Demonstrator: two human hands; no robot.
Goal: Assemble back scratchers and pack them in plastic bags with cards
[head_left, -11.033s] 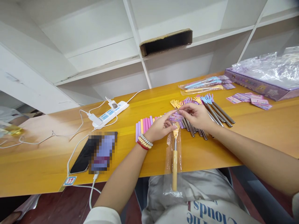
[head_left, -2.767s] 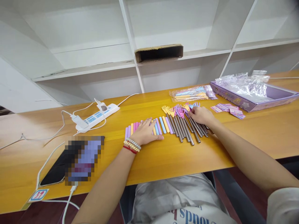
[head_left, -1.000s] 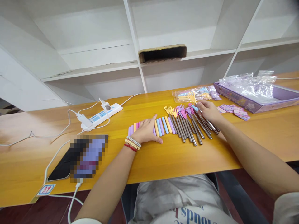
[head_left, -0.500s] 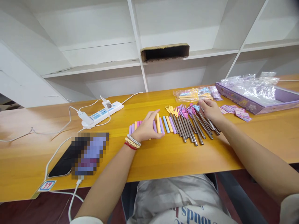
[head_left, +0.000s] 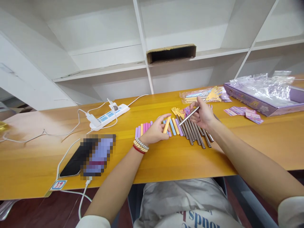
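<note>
My left hand (head_left: 154, 131) pinches a yellow handle sleeve (head_left: 167, 124) between thumb and fingers, raised at a tilt. In my right hand (head_left: 202, 115) is a back scratcher (head_left: 188, 116); its bare metal rod slants down toward the sleeve, and its yellow claw head pokes out beyond the hand. Rod and sleeve are apart. A row of pastel sleeves (head_left: 143, 127) lies around and partly under my left hand. Below my right hand are several metal-rod back scratchers (head_left: 197, 134) with yellow and purple claw heads, some covered by the hand.
Behind lies a clear bag (head_left: 190, 96) of back scratcher parts. To the right are printed cards (head_left: 253, 116) and a purple box (head_left: 256, 103) holding clear bags. Leftward are a power strip (head_left: 109, 117) with cables and two phones (head_left: 71, 163). A cardboard box (head_left: 171, 47) sits on the shelf.
My right hand has lifted a yellow-headed back scratcher from the pile and moved left, rod angled toward my left hand. My left hand has picked up a yellow sleeve. The view shifted slightly.
</note>
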